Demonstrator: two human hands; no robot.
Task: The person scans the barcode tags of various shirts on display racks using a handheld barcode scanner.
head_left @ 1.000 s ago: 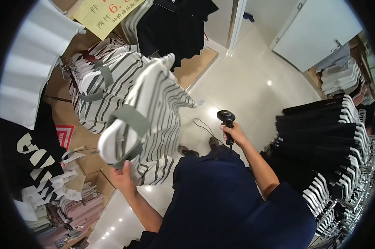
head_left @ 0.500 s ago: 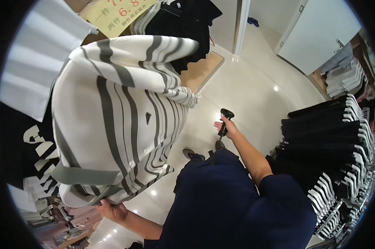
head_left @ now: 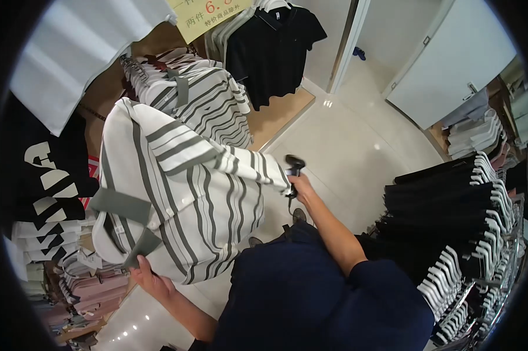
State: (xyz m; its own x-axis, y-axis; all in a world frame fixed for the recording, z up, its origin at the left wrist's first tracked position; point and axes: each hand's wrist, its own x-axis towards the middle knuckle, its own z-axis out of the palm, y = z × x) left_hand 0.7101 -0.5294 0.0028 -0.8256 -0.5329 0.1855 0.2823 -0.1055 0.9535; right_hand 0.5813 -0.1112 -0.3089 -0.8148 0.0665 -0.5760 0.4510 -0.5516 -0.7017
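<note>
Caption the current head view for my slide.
Left hand gripping the grey collar of a striped shirt, right hand holding a black scanner, dark garments hanging nearby.

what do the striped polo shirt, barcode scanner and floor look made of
Striped polo shirt: probably soft matte knit, since it drapes in loose folds; fibre unclear. Barcode scanner: likely moulded black plastic, judging by its smooth, rounded head. Floor: perhaps polished tile, pale and glossy, mirroring the lights.

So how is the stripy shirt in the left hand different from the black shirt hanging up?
The striped shirt has dark stripes on white; the black shirt looks nearly plain. The left hand holds the striped shirt; the black shirt hangs up. The striped shirt looks bigger, being nearer than the black shirt. Both have sleeves.
</note>
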